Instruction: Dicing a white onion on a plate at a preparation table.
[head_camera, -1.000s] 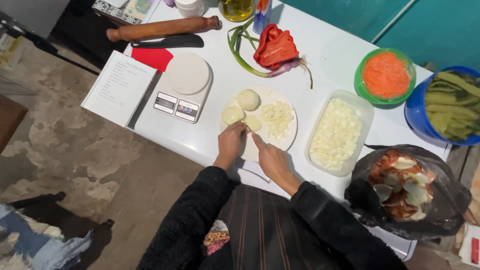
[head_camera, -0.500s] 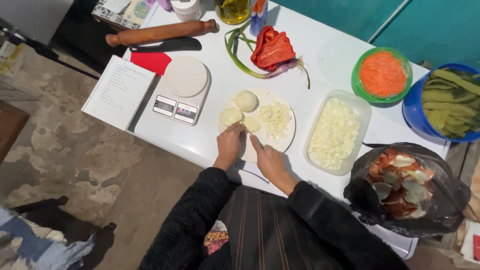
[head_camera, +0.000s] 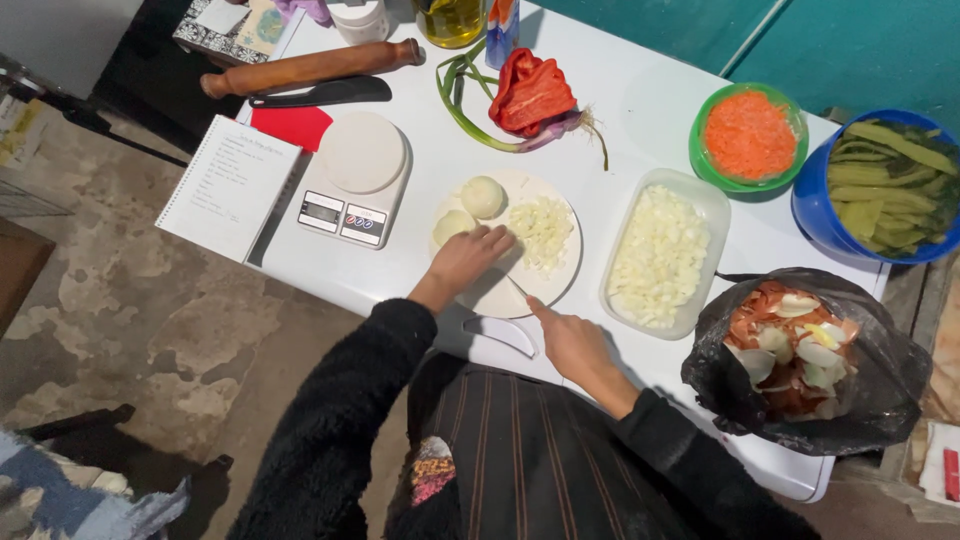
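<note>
White onion half (head_camera: 452, 226) sits just beyond my left hand (head_camera: 470, 262), fingers curled loosely on the plate (head_camera: 520, 290); my right hand (head_camera: 570, 340) grips a knife.

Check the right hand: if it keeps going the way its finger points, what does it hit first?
The right hand points up-left at the white plate. It would likely meet the plate's near rim first, then the left hand. Height above the plate is unclear.

My one camera sits on my head, looking steeply down from close above at the white counter (head_camera: 640, 120), my lap near, the teal wall far.
</note>
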